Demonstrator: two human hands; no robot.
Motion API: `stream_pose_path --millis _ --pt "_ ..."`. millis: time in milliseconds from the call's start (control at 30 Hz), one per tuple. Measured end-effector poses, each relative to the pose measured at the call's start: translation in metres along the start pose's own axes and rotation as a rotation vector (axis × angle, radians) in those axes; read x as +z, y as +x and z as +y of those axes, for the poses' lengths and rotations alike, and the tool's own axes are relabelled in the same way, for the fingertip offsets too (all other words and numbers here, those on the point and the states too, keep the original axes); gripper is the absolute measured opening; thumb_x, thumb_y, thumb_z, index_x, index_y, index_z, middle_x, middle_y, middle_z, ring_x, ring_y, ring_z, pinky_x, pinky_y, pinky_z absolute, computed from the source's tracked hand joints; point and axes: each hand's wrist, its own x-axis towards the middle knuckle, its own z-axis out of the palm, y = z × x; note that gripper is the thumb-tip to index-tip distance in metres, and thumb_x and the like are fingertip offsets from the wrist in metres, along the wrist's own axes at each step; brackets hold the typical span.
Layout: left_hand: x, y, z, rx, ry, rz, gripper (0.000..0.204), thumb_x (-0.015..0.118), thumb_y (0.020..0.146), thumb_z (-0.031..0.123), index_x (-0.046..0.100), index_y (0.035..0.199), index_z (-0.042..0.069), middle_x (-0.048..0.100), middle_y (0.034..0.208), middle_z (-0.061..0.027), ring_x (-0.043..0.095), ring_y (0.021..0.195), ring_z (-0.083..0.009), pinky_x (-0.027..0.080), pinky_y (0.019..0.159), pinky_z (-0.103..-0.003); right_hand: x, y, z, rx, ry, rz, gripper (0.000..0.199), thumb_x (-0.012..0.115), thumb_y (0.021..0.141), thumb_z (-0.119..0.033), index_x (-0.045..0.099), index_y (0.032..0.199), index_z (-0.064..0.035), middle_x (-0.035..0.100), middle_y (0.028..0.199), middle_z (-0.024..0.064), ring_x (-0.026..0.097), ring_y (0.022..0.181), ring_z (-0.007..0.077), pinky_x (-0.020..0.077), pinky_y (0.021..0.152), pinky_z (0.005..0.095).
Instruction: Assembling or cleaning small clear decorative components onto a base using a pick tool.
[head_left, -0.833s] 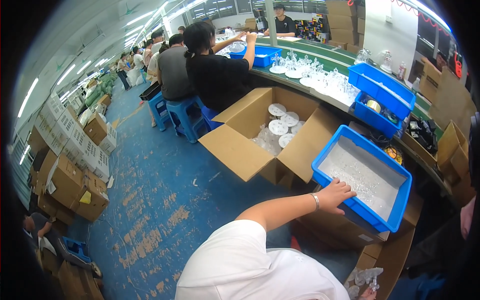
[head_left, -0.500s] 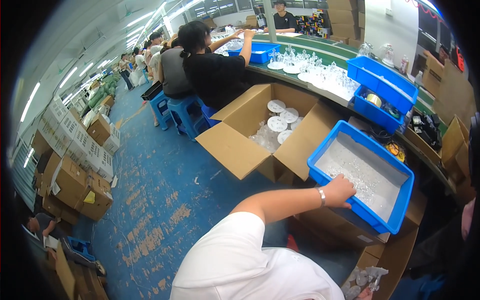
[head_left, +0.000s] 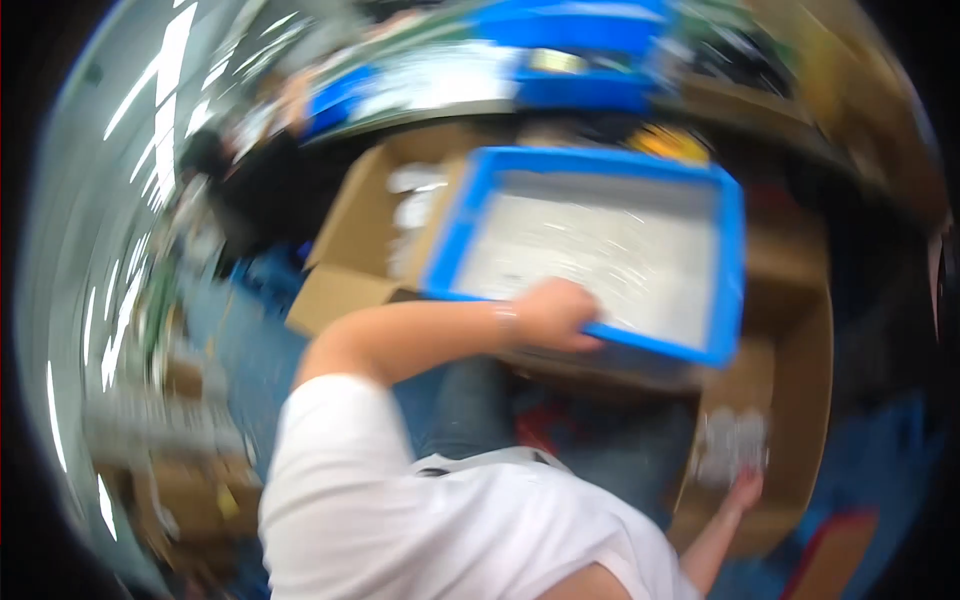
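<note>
Much of the view is smeared by motion. My left hand (head_left: 558, 314) is closed over the near rim of a blue plastic tray (head_left: 728, 250), its knuckles over the inside edge. Small clear bits lie scattered on the tray's pale grey lining. Lower right, my right hand (head_left: 743, 490) reaches into an open cardboard box (head_left: 800, 400). It is at the near side of a cluster of clear plastic pieces (head_left: 732, 445); its fingers are too blurred to make out whether they hold one.
Left of the tray stands an open carton (head_left: 340, 225) with white discs (head_left: 415, 210) in it. Behind are the workbench with blue bins (head_left: 585, 90) and a yellow object (head_left: 668, 143). A person in black (head_left: 265, 195) sits at far left.
My view has swung right and downward, so the tray and cartons appear further left. My left hand stays on the tray's rim. More of my right hand and the right box shows.
</note>
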Motion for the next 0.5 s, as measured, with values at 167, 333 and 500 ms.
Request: stream_pose_path --millis 167,333,500 --pt "-0.007 0.004 -0.007 -0.013 -0.028 -0.032 0.018 0.059 0.057 0.017 0.054 0.070 0.005 0.050 0.066 -0.0136 0.049 0.064 -0.0315 0.039 0.056 -0.038 0.023 -0.002 0.009 -0.059 0.009 0.050 0.024 0.053 0.075 -0.009 0.048 0.096 0.0012 0.054 0.089 0.0101 0.054 0.082 0.0193 0.0454 0.072 0.0305" --pt "0.001 0.009 0.020 0.068 0.021 0.042 0.013 0.052 0.055 0.007 0.048 0.065 -0.001 0.049 0.063 -0.0150 0.047 0.055 -0.0324 0.039 0.051 -0.034 0.030 0.017 0.046 -0.148 0.047 0.204 0.011 0.057 0.071 -0.009 0.054 0.079 -0.0013 0.055 0.067 0.0047 0.054 0.060 0.0114 0.0433 0.049 0.0230" --pt "-0.005 -0.025 0.006 0.093 0.098 0.003 0.029 0.053 0.068 0.021 0.052 0.082 -0.005 0.053 0.074 -0.0198 0.051 0.065 -0.0354 0.042 0.060 -0.038 0.019 0.026 0.082 -0.037 -0.116 0.175 0.016 0.056 0.075 -0.007 0.051 0.088 0.0017 0.056 0.077 0.0084 0.057 0.068 0.0146 0.0473 0.055 0.0234"
